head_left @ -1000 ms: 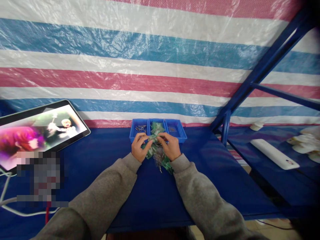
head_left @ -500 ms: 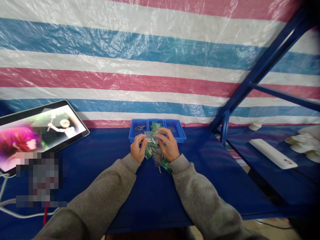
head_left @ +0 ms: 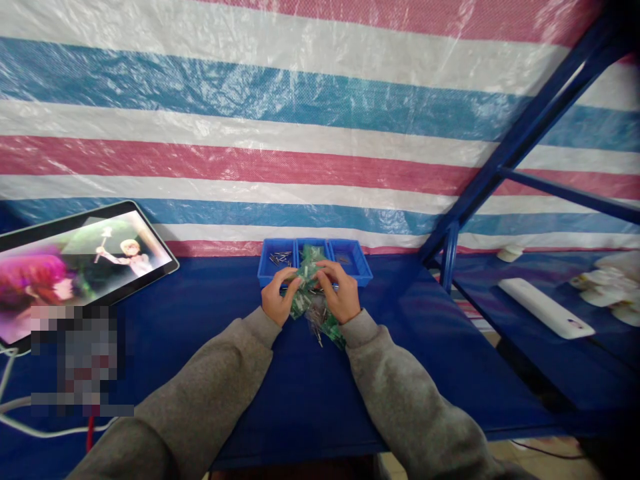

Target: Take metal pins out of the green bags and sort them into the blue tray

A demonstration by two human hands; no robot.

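A small clear and green plastic bag [head_left: 307,271] is pinched between my two hands, just in front of a blue three-compartment tray [head_left: 367,265]. My left hand [head_left: 278,297] grips the bag's left side with thumb and fingers. On the right side, my right hand [head_left: 341,292] holds it the same way. Metal pins [head_left: 281,257] lie in the tray's left compartment, and green bags [head_left: 313,252] fill the middle one. Below my hands, more green bags [head_left: 332,328] and thin metal pieces [head_left: 317,323] lie on the blue table [head_left: 300,400].
A tablet [head_left: 85,267] showing a bright picture stands at the left, with white cables [head_left: 45,430] below it. A blue metal frame [head_left: 480,180] rises at the right. Beyond it are a long white object [head_left: 546,308] and crumpled white items [head_left: 607,290].
My right hand's fingers have come down and closed in on the bag. Both thumbs have shifted a little, and the bag between them has changed shape.
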